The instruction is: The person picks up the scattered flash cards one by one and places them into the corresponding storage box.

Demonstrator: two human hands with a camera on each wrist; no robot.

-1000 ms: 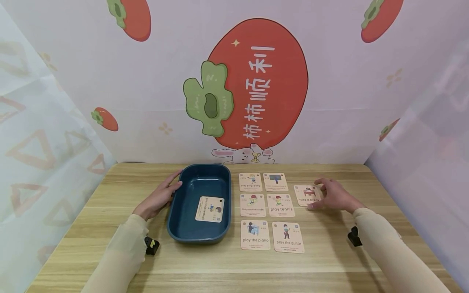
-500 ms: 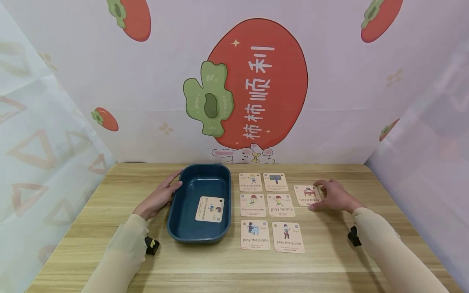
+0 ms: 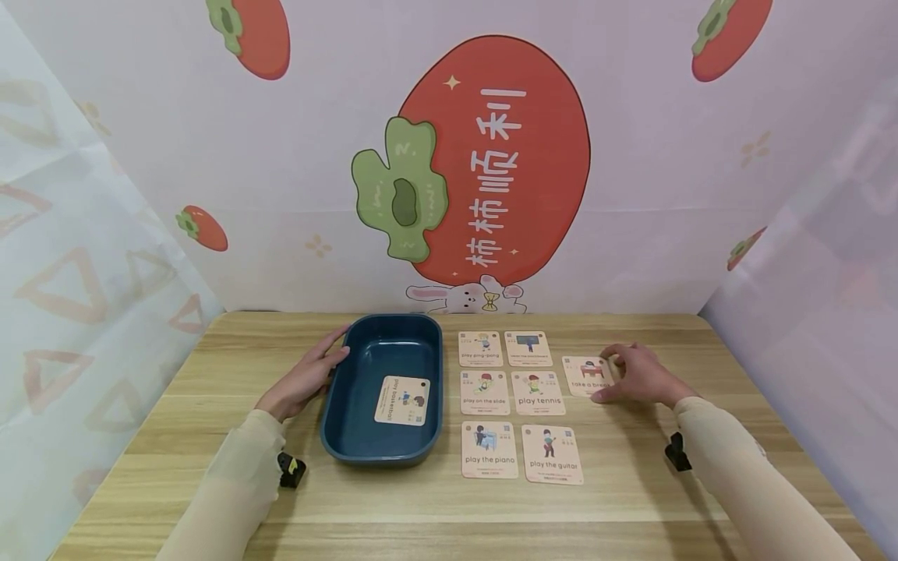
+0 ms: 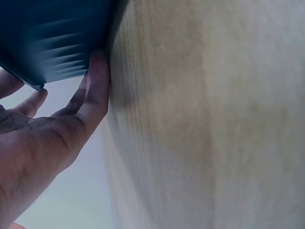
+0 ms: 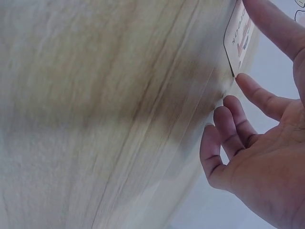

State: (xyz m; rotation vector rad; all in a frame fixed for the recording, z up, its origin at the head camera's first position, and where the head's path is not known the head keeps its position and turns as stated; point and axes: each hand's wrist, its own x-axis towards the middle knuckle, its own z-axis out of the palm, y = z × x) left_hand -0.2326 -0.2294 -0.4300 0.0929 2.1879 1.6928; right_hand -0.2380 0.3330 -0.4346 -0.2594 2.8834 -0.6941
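Observation:
My left hand (image 3: pixel 302 382) lies against the outer left side of the dark blue tray (image 3: pixel 381 458), its thumb by the rim. The left wrist view has the fingers (image 4: pixel 95 90) spread and touching the tray's outer wall (image 4: pixel 57 43) near the tabletop. Inside the tray is a "play basketball" card (image 3: pixel 402 400). To the right, my right hand (image 3: pixel 645 376) pinches the edges of a "take a break" card (image 3: pixel 588 372) between thumb and index finger. The right wrist view shows that card (image 5: pixel 237 40) slightly tilted, with the other fingers curled loosely beside it.
On the wooden table (image 3: pixel 421 506), between tray and right hand, lie cards in two columns: "play ping-pong" (image 3: pixel 480 349), a blackboard card (image 3: pixel 528 348), "play on the slide" (image 3: pixel 484 393), "play tennis" (image 3: pixel 538 393), "play the piano" (image 3: pixel 489 449), and "play the guitar" (image 3: pixel 551 454). A printed backdrop (image 3: pixel 316 156) stands behind.
The right hand's thumb and index finger have closed in on the "take a break" card, which has shifted and tilted slightly. The left hand, tray and other cards look the same.

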